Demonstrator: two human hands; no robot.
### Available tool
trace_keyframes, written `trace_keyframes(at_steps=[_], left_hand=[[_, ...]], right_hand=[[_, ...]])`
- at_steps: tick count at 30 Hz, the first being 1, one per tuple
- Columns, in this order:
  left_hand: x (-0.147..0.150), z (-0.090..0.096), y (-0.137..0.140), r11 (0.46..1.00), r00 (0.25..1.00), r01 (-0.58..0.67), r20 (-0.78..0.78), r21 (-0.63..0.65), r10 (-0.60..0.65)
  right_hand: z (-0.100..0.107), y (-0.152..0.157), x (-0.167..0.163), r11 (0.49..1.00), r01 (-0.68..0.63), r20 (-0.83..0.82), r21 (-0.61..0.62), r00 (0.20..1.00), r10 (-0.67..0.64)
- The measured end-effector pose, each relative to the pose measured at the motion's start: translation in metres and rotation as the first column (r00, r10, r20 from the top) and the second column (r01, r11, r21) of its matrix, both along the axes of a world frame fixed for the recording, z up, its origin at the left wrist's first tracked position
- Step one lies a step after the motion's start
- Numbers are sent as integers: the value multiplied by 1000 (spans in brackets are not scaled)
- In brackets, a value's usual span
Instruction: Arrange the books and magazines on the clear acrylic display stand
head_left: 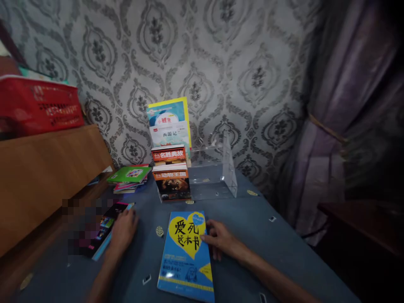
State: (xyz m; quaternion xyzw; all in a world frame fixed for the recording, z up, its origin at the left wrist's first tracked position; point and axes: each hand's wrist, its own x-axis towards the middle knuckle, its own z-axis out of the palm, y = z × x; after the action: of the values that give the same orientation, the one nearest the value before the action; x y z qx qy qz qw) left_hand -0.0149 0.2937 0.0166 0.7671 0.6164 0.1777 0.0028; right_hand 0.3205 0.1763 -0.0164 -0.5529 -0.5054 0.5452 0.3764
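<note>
A blue book (184, 269) with a yellow heart and black Chinese lettering lies face up near the front of the table. My right hand (221, 237) grips its right edge, thumb on the cover and the other fingers at the side. On the left, a dark book (105, 229) with colourful pictures lies at a slant, seemingly over something with a light blue edge. Resting along its right edge is my left hand (124, 227), fingers forward and slightly blurred. Behind the blue book, a clear acrylic tiered stand (229, 168) holds upright books (172, 185) in its left column.
Several books lie stacked (131, 173) left of the stand. A red plastic basket (41, 103) sits on a slanted wooden board (47, 172) at the far left. Patterned wallpaper closes off the back, and a purple curtain (331, 139) hangs right. Dark furniture (362, 223) stands at the right.
</note>
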Motion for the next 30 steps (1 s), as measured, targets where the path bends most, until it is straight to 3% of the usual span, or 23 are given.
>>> trace_keyframes(at_steps=[2,6,10,14,17,21,30], left_hand=[[-22,-5,10,988,974,-149,-163,48,155],[-55,-23,29,940,914,-340,-250,-40,320],[-74,-39,45,945,898,-326,-320,-24,302],[-84,-40,56,969,893,-246,-393,-20,218],[-82,-34,61,971,880,-231,-441,-67,179],[-69,-22,59,958,863,-256,-477,-131,165],[-52,-4,46,966,836,-236,-528,-103,148]], right_hand=[[4,0,4,1000,-5,56,28,998,3],[17,0,10,992,-25,260,127,966,-9],[23,5,16,952,-15,483,305,864,-141],[22,17,26,942,-10,587,337,784,-202],[22,31,34,925,4,594,380,766,-247],[18,51,38,885,44,502,464,810,-304],[-4,58,44,861,-10,418,509,877,-236]])
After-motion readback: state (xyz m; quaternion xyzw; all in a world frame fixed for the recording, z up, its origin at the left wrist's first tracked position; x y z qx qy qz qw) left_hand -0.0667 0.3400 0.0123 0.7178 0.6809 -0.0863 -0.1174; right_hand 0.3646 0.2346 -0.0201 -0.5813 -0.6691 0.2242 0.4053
